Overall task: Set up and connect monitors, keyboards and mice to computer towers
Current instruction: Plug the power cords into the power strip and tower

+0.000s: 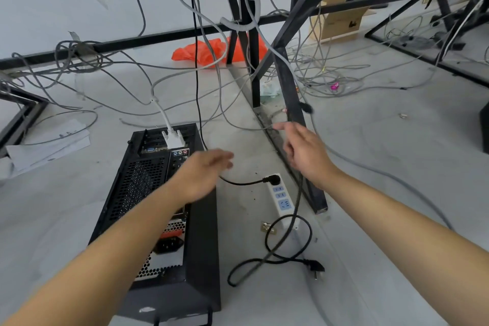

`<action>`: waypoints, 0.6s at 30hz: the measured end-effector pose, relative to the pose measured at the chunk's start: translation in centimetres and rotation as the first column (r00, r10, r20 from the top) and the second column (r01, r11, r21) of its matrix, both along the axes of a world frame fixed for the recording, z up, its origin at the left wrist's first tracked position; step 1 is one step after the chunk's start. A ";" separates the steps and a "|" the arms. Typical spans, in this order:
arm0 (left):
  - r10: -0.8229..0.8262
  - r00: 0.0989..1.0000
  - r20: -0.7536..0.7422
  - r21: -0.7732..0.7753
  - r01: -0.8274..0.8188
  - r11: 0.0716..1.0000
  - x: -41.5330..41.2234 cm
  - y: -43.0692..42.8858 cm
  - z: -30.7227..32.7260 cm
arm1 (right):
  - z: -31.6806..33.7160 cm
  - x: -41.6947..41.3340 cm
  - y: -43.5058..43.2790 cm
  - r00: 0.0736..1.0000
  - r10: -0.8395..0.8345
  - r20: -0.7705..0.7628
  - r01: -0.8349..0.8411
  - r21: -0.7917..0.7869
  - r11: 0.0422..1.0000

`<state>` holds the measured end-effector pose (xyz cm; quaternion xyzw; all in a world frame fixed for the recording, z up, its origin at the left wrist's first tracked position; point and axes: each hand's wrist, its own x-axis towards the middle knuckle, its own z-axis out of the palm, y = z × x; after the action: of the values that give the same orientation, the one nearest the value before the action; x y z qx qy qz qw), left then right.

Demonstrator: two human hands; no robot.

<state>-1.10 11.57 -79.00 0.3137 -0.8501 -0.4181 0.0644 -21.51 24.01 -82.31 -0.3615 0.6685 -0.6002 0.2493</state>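
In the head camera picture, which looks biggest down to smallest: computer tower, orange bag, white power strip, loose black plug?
1. black computer tower, by far
2. orange plastic bag; it lies farther away, so it may really be bigger
3. white power strip
4. loose black plug

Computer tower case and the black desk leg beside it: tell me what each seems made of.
Computer tower case: probably sheet metal painted matte black, going by its punched vent holes. Desk leg: likely steel tube, black; square section, apparently hollow at its floor end.
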 end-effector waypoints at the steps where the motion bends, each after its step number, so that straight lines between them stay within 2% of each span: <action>1: 0.133 0.986 -0.096 0.214 -0.110 0.970 -0.3 -0.6 0.6 | 0.5 0.9 0.2 0.981 0.057 -0.185 -0.054 0.020 0.998; 2: 0.254 0.955 -0.156 0.448 -0.161 0.880 -0.7 -1.2 1.0 | 0.6 1.7 0.4 0.937 0.122 -0.328 -0.110 0.054 0.992; 4: 0.453 0.856 -0.248 0.815 -0.068 0.576 -1.1 -2.1 1.5 | 0.2 3.0 0.9 0.827 0.266 -0.496 -0.213 0.161 0.964; 5: 0.536 0.799 -0.273 0.897 0.010 0.443 -1.2 -2.3 1.6 | -0.3 3.4 1.1 0.772 0.330 -0.544 -0.246 0.223 0.943; 6: 0.589 0.755 -0.289 0.927 0.066 0.370 -1.4 -2.3 1.7 | -0.9 3.5 1.4 0.726 0.376 -0.576 -0.259 0.278 0.925; 7: 0.619 0.725 -0.302 0.932 0.089 0.350 -1.5 -2.2 1.8 | -1.4 3.4 1.6 0.698 0.409 -0.588 -0.266 0.317 0.910; 10: 0.651 0.686 -0.325 0.909 0.038 0.414 -2.1 -2.1 1.4 | -2.9 2.4 1.9 0.652 0.429 -0.626 -0.252 0.355 0.900; 13: 0.647 0.681 -0.342 0.884 0.000 0.467 -2.2 -2.0 1.4 | -4.0 1.0 1.9 0.601 0.390 -0.698 -0.139 0.389 0.911; 15: 0.582 0.716 -0.385 0.811 -0.038 0.584 -1.7 -1.8 1.4 | -4.7 0.2 2.1 0.578 0.355 -0.735 -0.035 0.412 0.911; 18: 0.463 0.780 -0.420 0.606 -0.139 0.784 -0.6 -1.6 1.6 | -4.9 -0.2 2.6 0.490 0.275 -0.827 0.105 0.369 0.924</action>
<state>-1.73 9.95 -77.39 0.3230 -0.5758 -0.6961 0.2821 -21.76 26.64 -87.17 -0.5927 0.7834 -0.1850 -0.0275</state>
